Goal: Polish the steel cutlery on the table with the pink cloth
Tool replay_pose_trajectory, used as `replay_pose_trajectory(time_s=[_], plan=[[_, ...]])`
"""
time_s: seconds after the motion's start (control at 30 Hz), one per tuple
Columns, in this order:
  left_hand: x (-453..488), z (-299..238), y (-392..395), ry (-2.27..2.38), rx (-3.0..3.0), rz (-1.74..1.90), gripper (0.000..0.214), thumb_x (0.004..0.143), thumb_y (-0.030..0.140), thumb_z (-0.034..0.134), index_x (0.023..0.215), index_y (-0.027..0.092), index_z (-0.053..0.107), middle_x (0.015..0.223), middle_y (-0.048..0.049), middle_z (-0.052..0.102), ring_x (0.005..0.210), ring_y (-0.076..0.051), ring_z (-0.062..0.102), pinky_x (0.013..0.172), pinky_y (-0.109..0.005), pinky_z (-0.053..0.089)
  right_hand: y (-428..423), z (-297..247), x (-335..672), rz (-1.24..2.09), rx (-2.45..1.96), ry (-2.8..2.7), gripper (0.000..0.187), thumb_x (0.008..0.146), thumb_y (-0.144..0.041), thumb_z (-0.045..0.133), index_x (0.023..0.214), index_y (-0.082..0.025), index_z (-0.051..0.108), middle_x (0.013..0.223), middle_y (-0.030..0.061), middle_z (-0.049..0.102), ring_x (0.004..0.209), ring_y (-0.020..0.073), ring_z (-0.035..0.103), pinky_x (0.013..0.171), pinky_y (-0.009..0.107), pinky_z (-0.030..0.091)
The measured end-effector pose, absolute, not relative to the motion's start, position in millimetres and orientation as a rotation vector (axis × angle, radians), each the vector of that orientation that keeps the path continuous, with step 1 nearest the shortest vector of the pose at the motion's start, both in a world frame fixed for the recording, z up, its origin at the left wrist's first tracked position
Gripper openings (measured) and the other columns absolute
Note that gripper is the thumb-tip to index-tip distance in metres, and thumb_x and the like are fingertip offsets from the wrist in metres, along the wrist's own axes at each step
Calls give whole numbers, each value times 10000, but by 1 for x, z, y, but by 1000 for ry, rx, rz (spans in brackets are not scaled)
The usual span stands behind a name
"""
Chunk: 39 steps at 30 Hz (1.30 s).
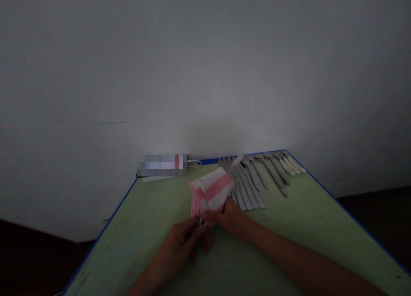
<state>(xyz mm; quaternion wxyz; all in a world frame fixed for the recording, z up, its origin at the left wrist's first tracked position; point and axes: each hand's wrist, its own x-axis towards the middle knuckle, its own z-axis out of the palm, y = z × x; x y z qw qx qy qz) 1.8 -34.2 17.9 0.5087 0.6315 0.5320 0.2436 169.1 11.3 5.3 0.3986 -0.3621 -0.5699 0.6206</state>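
Both hands meet near the middle of a light green table (289, 227). My right hand (233, 219) is closed on a pink and white striped cloth (212, 191) that bunches up above it. My left hand (184, 242) is closed just beside it, fingers pinching a small shiny piece (202, 221) that pokes out from under the cloth; it looks like the end of a piece of cutlery, mostly hidden. A row of several metal spoons and forks (253, 180) lies just right of the cloth, along the far edge.
The table has a blue rim (118, 204) and stands against a plain grey wall. A blurred flat object (162, 165) with a white loop lies at the far left edge. A few pale-handled utensils (292, 163) lie at the far right corner.
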Motion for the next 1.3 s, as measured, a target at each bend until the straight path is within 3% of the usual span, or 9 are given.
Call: replay_pose_trajectory(time_s=[0.2, 0.5, 0.7, 1.03, 1.17, 1.3], plan=[[-1, 14, -36, 1242, 1566, 640, 416, 908, 492, 365, 816, 167, 607, 794, -32, 645, 459, -86, 482, 440, -187, 408, 13, -5, 166, 1607, -846, -1440, 327, 772, -472, 582, 697, -154, 606, 613, 5, 599, 565, 118, 536, 582, 250, 426], [2, 15, -37, 1380, 1673, 592, 369, 917, 427, 360, 754, 186, 586, 720, -16, 616, 492, -111, 474, 462, -191, 378, 9, -3, 162, 1548, -902, -1493, 297, 699, -453, 667, 720, -161, 615, 625, 11, 618, 576, 129, 556, 544, 239, 431], [0, 17, -37, 1296, 1712, 587, 311, 906, 414, 416, 772, 182, 574, 712, 1, 574, 579, -122, 501, 540, -193, 406, 9, -3, 161, 1452, -891, -1475, 251, 745, -422, 626, 775, -174, 617, 695, 8, 599, 652, 131, 524, 619, 250, 433], [-5, 19, -32, 1250, 1652, 497, 427, 902, 467, 412, 636, 160, 543, 533, 30, 496, 485, -105, 453, 483, -199, 341, 3, -4, 160, 1329, -1037, -1497, 298, 798, -481, 545, 767, -190, 603, 702, 9, 570, 682, 148, 497, 651, 273, 413], [-2, 22, -34, 1229, 1628, 523, 419, 915, 453, 392, 672, 157, 561, 597, 20, 525, 543, -111, 473, 519, -199, 359, 5, -5, 162, 1424, -948, -1482, 296, 766, -487, 592, 780, -193, 617, 672, -3, 555, 685, 151, 498, 676, 279, 417], [3, 23, -35, 1270, 1589, 525, 399, 924, 449, 379, 713, 159, 556, 640, 21, 528, 575, -113, 477, 554, -203, 377, 9, -6, 163, 1649, -724, -1183, 420, 737, -584, 573, 870, -192, 644, 803, 24, 629, 850, 187, 552, 813, 310, 419]])
